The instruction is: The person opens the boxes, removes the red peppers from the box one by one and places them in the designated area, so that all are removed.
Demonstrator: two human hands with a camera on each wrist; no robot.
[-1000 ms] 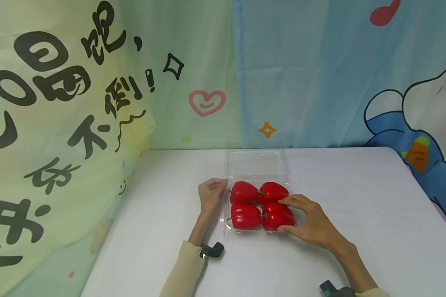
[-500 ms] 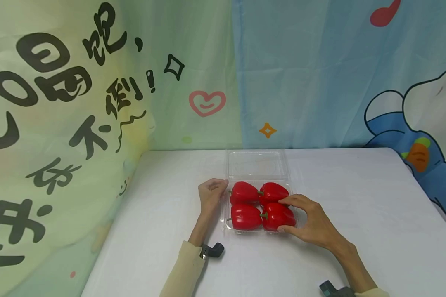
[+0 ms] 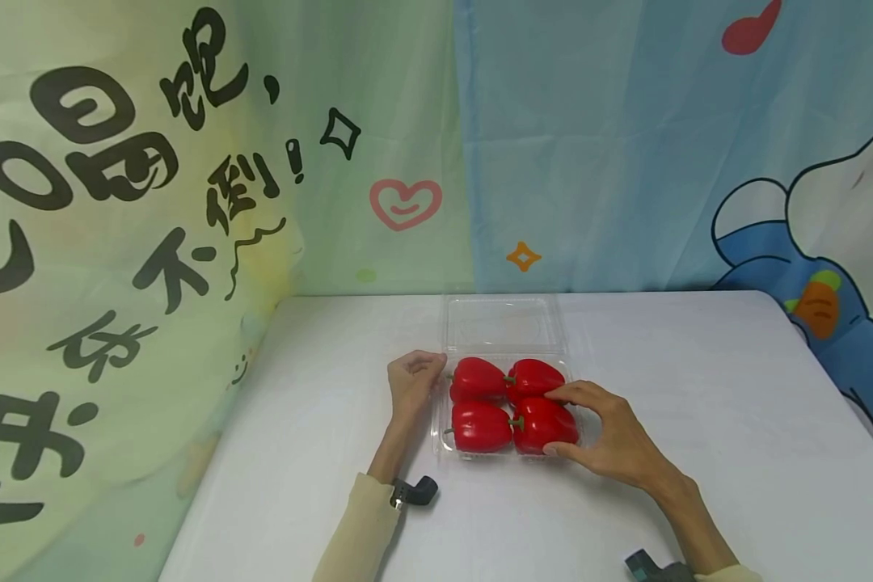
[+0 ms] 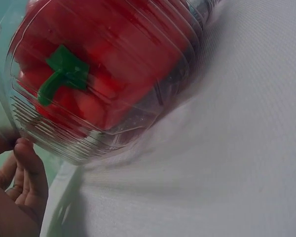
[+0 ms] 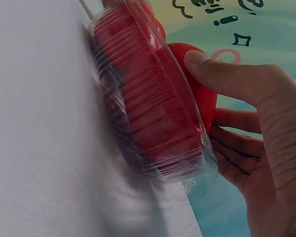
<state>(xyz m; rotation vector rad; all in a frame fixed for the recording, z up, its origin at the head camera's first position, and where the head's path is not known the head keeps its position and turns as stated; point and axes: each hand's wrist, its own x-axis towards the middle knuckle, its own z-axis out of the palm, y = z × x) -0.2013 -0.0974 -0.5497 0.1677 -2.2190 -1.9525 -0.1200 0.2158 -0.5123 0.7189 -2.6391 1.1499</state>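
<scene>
At the far left hangs a pale green-and-yellow cloth backdrop [image 3: 116, 267] with bold dark lettering. In front of it, a long beige sleeve [image 3: 356, 529] reaches onto the table covered in white cloth [image 3: 298, 388], a small dark wrist-worn device [image 3: 416, 491] strapped at its cuff. The person's left hand [image 3: 413, 380] is nearly closed: thumb and forefinger pinch the left edge of a clear, ribbed plastic clamshell box [image 3: 469, 456], the other fingers folded loosely below, as the left wrist view shows. The box lies on the table, its clear flat lid [image 3: 504, 323] laid open behind it.

Inside the box, two by two, sit four glossy red bell peppers with green stems pointing left: the near left pepper [image 3: 482, 427] and far left pepper [image 3: 478, 380], then the far right pepper [image 3: 535, 378] and near right pepper [image 3: 544, 427]. The last rises above the rim in the right wrist view.

The person's right hand [image 3: 604, 428] is partly open, thumb on the near side and fingers on the far side of that near right pepper, holding it between them. Farther right, the blue backdrop carries a white cartoon animal in blue clothing [image 3: 829, 210].
</scene>
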